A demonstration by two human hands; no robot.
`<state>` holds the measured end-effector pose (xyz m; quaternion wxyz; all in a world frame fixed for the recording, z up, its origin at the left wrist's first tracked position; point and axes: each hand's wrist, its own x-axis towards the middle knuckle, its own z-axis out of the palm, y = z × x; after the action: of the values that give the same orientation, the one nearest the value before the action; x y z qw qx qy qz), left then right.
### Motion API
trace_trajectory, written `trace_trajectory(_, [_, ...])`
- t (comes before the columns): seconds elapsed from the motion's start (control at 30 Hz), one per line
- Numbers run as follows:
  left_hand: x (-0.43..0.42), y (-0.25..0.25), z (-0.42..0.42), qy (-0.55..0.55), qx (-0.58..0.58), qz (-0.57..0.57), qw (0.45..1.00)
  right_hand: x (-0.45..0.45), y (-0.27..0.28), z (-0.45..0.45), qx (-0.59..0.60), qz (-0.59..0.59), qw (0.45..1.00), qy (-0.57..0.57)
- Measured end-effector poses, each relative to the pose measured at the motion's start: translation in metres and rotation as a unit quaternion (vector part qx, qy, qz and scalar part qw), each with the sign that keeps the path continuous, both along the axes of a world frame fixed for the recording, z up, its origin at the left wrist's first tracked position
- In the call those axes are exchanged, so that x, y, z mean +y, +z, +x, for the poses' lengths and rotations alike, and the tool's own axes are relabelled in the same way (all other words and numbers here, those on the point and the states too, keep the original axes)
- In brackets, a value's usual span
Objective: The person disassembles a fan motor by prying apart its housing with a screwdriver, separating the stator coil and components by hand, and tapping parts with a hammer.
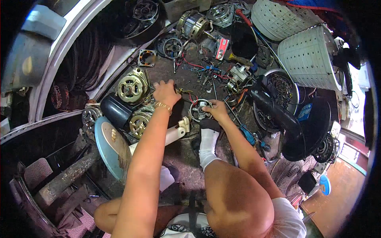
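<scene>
My left hand (166,92) is over the floor beside a round gold motor housing (132,87), fingers spread, palm down, with nothing visible in it. Thin yellow and red wires (185,92) lie just to its right. My right hand (218,110) has its fingers on the rim of a small round metal motor part (199,110), which sits on the floor just beyond my socked foot (208,139). A white plastic arm (174,134) lies between my two forearms. Below my left hand a second gold housing (139,123) is partly hidden by the forearm.
A large motor (193,24), a red and white box (222,48) and loose wires lie farther back. At the right are a metal basin (294,95) of scrap, a black fan base (313,131) and perforated white drums (305,55). A blue-rimmed disc (107,146) leans at the left.
</scene>
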<state>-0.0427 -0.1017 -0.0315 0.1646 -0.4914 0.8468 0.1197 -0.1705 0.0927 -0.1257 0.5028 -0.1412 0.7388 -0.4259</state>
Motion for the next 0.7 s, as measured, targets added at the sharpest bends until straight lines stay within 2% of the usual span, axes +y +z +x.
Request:
trace_trajectory(0.03, [-0.001,0.003,0.007,-0.001,0.072,0.014,0.997,-0.002,0.01,0.003,-0.044,-0.035,0.998,-0.036])
trace_trajectory(0.1, [-0.005,0.001,0.022,-0.003,0.242,0.054,0.969,-0.002,0.029,0.003,-0.05,-0.007,0.998,-0.04])
trace_trajectory(0.13, [-0.007,-0.006,0.028,-0.003,0.241,0.055,0.969,-0.002,0.032,0.002,-0.053,0.018,0.998,-0.043])
trace_trajectory(0.2, [-0.003,-0.017,0.038,0.031,0.461,0.111,0.88,0.004,0.033,-0.003,-0.087,0.032,0.995,-0.035])
trace_trajectory(0.27, [0.007,-0.028,0.041,0.037,0.476,0.134,0.868,0.006,0.033,-0.006,-0.119,0.044,0.992,-0.028])
trace_trajectory(0.4, [0.02,-0.042,0.045,0.07,0.468,0.155,0.867,0.01,0.028,0.001,-0.154,0.057,0.982,-0.088])
trace_trajectory(0.47, [0.027,-0.045,0.047,0.03,0.443,0.042,0.895,0.01,0.028,0.005,-0.156,0.058,0.98,-0.107])
trace_trajectory(0.5, [0.034,-0.039,0.046,0.03,0.443,0.04,0.895,0.009,0.029,0.007,-0.148,0.045,0.981,-0.116])
trace_trajectory(0.57, [0.064,-0.021,0.037,0.126,0.428,-0.067,0.893,0.006,0.033,0.009,-0.136,0.029,0.982,-0.127])
trace_trajectory(0.7, [0.125,-0.022,0.03,0.209,0.445,-0.062,0.869,0.006,0.038,0.009,-0.099,0.032,0.988,-0.114])
